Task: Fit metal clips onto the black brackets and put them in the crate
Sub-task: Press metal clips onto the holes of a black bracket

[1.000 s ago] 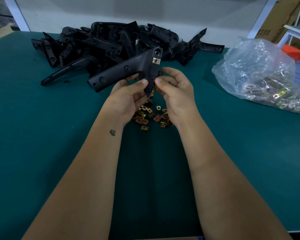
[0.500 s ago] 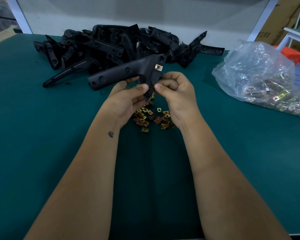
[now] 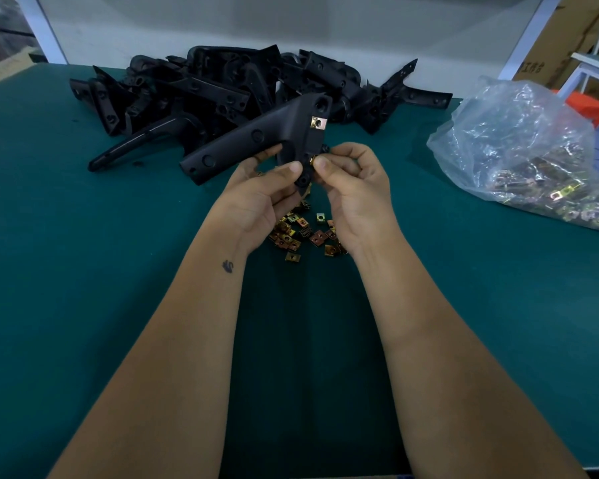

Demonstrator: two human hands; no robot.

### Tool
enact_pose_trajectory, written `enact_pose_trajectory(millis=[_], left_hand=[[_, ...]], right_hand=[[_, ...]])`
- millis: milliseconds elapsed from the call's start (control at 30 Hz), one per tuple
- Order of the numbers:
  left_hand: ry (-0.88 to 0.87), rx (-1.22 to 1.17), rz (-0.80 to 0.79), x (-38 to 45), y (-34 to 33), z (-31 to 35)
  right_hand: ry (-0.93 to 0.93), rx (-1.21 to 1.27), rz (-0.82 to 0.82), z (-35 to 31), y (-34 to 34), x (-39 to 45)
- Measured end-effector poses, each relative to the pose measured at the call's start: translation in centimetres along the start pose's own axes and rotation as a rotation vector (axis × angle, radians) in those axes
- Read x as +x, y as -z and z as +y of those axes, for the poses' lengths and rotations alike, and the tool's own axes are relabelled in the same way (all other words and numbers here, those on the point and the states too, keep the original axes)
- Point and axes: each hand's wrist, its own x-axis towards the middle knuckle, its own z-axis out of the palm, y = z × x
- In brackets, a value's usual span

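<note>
My left hand (image 3: 260,198) grips a black angled bracket (image 3: 256,136) above the green table, thumb on its lower arm. One gold metal clip (image 3: 318,123) sits fitted near the bracket's top corner. My right hand (image 3: 353,191) pinches a second clip (image 3: 311,160) against the bracket's edge, just below the first; it is mostly hidden by my thumb. A small heap of loose gold clips (image 3: 303,233) lies on the table under both hands. No crate is in view.
A pile of black brackets (image 3: 222,88) lies along the far edge of the green table (image 3: 83,271). A clear plastic bag of clips (image 3: 533,157) sits at the right. Cardboard boxes (image 3: 567,36) stand beyond the table at the far right.
Both hands and the bracket have dropped slightly toward me. My right thumb and finger have pressed the second clip closer onto the bracket's edge.
</note>
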Motion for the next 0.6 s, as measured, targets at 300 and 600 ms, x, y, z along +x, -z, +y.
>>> enact_pose_trajectory(millis=[300, 600], left_hand=[[0.031, 0.037, -0.002, -0.03, 0.34, 0.38], [0.059, 0.070, 0.020, -0.05, 0.17, 0.32]], right_hand=[[0.040, -0.209, -0.026, -0.39, 0.33, -0.09], [0.080, -0.258, -0.039, -0.49, -0.09, -0.36]])
